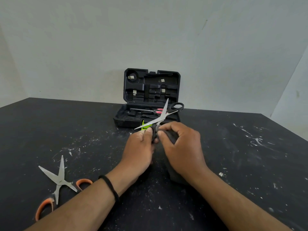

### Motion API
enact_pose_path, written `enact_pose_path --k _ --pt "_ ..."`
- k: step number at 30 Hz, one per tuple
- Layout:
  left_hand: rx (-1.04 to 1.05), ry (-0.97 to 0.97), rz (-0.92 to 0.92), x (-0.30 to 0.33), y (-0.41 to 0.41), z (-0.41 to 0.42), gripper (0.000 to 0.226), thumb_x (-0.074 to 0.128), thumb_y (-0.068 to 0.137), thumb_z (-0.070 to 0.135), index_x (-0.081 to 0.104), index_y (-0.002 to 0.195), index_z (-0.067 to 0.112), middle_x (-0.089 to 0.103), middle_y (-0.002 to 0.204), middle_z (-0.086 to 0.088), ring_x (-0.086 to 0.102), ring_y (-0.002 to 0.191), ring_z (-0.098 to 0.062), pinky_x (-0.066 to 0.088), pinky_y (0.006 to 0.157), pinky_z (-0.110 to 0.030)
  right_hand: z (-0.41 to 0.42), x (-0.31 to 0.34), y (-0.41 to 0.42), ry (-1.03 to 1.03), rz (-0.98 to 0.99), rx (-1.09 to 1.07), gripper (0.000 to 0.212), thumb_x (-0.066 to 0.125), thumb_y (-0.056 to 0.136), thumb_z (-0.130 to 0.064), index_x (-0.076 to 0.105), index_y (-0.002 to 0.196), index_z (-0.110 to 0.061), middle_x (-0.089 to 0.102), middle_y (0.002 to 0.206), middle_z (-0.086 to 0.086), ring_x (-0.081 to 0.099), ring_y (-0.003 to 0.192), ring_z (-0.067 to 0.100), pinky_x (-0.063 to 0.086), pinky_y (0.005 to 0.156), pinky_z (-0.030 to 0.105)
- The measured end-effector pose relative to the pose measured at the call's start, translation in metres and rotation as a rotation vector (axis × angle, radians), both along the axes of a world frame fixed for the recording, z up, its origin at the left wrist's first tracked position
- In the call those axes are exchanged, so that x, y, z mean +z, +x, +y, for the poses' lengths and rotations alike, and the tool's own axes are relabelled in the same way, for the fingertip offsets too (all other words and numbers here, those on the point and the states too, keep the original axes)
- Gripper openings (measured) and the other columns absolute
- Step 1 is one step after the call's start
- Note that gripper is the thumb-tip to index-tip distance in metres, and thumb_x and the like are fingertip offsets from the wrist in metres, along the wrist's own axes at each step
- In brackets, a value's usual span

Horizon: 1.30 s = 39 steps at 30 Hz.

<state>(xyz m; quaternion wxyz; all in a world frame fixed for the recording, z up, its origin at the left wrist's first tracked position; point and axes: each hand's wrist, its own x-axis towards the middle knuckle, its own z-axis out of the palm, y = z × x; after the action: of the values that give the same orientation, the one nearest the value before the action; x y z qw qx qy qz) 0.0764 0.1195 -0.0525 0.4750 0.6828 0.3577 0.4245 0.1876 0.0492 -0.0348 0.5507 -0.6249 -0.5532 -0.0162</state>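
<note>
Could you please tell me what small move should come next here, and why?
Probably slide the dark grey cloth in the right hand up a blade of the black-handled steel scissors: the left hand grips one handle, blades wide open.

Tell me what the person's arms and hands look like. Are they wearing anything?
Both arms are bare, with no sleeves showing. The left hand and the right hand have no gloves, and no rings or watch show. The only thing worn is a thin black elastic band around the left wrist.
</note>
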Motion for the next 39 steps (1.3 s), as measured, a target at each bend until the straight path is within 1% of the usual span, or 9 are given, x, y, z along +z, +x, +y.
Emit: enact_pose_path --k 5,8,10,13,16,22,31,35,39 --pt "-0.043 0.093 0.086 0.003 0.002 -0.008 0.048 0.035 0.109 0.035 0.057 0.071 0.015 0.046 0.048 0.004 0.04 0.045 -0.019 0.043 0.051 -0.044 0.0 0.002 0.01 0.059 0.049 -0.082 0.01 0.073 0.09 -0.014 0.076 0.089 -0.024 0.072 0.087 -0.017 0.066 0.087 -0.002 0.051 0.078 0.013" --pt "-0.007 0.106 0.082 0.002 -0.002 -0.005 0.047 0.036 0.108 0.034 0.055 0.069 0.017 0.046 0.047 0.005 0.04 0.044 -0.016 0.047 0.053 -0.052 -0.003 0.002 0.009 -0.005 0.007 0.02 0.013 0.075 0.088 -0.014 0.077 0.087 -0.027 0.072 0.087 -0.018 0.067 0.088 -0.003 0.052 0.081 0.014" --pt "0.028 0.12 0.077 0.001 -0.004 -0.001 0.047 0.036 0.109 0.033 0.054 0.067 0.019 0.046 0.046 0.007 0.04 0.043 -0.013 0.046 0.054 -0.052 -0.006 0.004 0.011 -0.056 -0.054 0.112 0.014 0.076 0.087 -0.012 0.079 0.086 -0.025 0.073 0.085 -0.017 0.068 0.088 -0.001 0.054 0.083 0.019" --pt "0.079 0.243 0.16 0.0 -0.002 0.001 0.048 0.038 0.108 0.033 0.055 0.065 0.022 0.053 0.051 0.01 0.046 0.046 -0.006 0.039 0.054 -0.035 -0.007 0.008 0.014 0.019 -0.232 0.042 0.011 0.075 0.088 -0.014 0.079 0.091 -0.024 0.071 0.086 -0.014 0.067 0.083 0.003 0.055 0.077 0.027" --pt "0.087 0.368 0.296 0.0 0.002 -0.005 0.043 0.037 0.108 0.035 0.056 0.071 0.023 0.064 0.068 0.009 0.056 0.062 -0.002 0.035 0.056 -0.016 -0.004 0.014 0.022 0.112 -0.321 -0.135 0.012 0.072 0.091 -0.019 0.078 0.1 -0.022 0.07 0.093 -0.006 0.066 0.085 0.009 0.057 0.076 0.035" --pt "0.061 0.339 0.279 0.002 0.0 -0.01 0.041 0.037 0.108 0.034 0.055 0.074 0.022 0.067 0.076 0.007 0.058 0.068 0.016 0.037 0.056 -0.01 -0.006 0.015 0.042 -0.001 -0.166 -0.269 0.011 0.067 0.093 -0.018 0.075 0.093 -0.027 0.068 0.09 -0.012 0.063 0.085 0.007 0.056 0.08 0.037" --pt "0.106 0.327 0.285 0.0 0.0 -0.004 0.044 0.037 0.108 0.034 0.06 0.073 0.019 0.06 0.066 0.011 0.054 0.058 0.007 0.033 0.053 -0.012 -0.005 0.012 0.029 -0.047 -0.207 -0.155 0.008 0.073 0.089 -0.02 0.077 0.093 -0.026 0.068 0.087 -0.014 0.064 0.081 0.003 0.057 0.076 0.032" --pt "0.1 0.359 0.315 0.001 0.0 -0.006 0.043 0.037 0.107 0.037 0.054 0.07 0.025 0.065 0.071 0.011 0.058 0.064 0.006 0.034 0.054 -0.011 -0.006 0.013 0.025 0.022 -0.302 -0.099 0.013 0.073 0.09 -0.02 0.079 0.1 -0.024 0.069 0.093 -0.01 0.066 0.085 0.007 0.057 0.076 0.034" --pt "0.108 0.422 0.368 0.001 0.0 -0.01 0.042 0.034 0.106 0.041 0.052 0.073 0.023 0.066 0.074 0.008 0.061 0.068 -0.003 0.042 0.059 -0.024 -0.005 0.014 0.024 -0.055 -0.394 -0.135 0.016 0.068 0.095 -0.026 0.077 0.108 -0.027 0.059 0.09 -0.012 0.059 0.076 0.009 0.054 0.065 0.033"
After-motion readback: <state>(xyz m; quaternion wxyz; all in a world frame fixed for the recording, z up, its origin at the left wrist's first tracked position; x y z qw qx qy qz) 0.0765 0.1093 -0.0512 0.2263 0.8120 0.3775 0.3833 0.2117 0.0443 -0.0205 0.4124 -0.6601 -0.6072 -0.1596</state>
